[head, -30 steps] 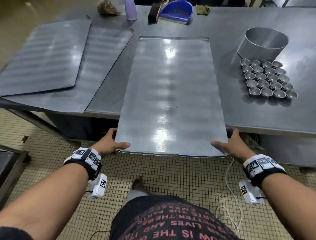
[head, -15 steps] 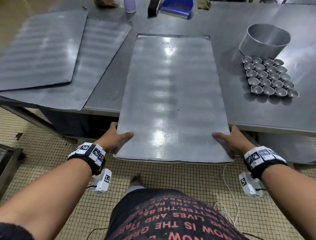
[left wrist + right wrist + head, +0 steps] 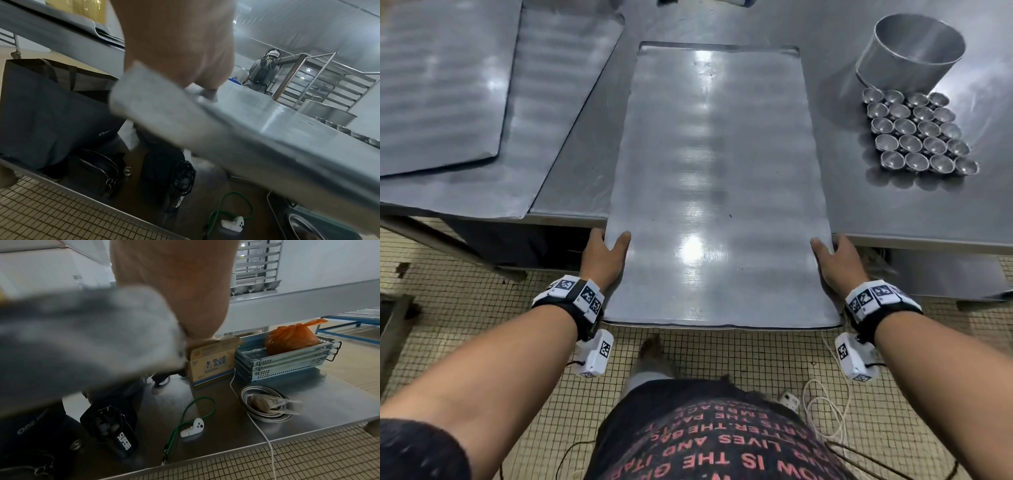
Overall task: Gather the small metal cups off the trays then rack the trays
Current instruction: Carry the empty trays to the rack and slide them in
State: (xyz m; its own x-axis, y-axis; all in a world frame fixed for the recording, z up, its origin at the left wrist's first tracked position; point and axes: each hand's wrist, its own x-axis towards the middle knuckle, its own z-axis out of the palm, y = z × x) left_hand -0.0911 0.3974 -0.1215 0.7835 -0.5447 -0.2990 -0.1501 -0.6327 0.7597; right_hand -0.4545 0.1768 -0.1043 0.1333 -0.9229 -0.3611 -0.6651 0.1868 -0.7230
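**Tray drawn further off the surface's near edge**

Compared with a second ago, the tray (image 3: 715, 178) overhangs the near edge of the surface (image 3: 914, 209) much more, so racking looks under way. The left hand (image 3: 602, 257) and right hand (image 3: 837, 262) each clasp a long side near the tray's near corners, thumbs on top. The small metal cups (image 3: 919, 135) stand gathered near the right edge, just beside a metal ring (image 3: 909, 54). Two more trays (image 3: 448, 78) lie stacked toward the far-left corner. A tray rack (image 3: 320, 81) shows in the room beyond; bags sit on the shelf below.
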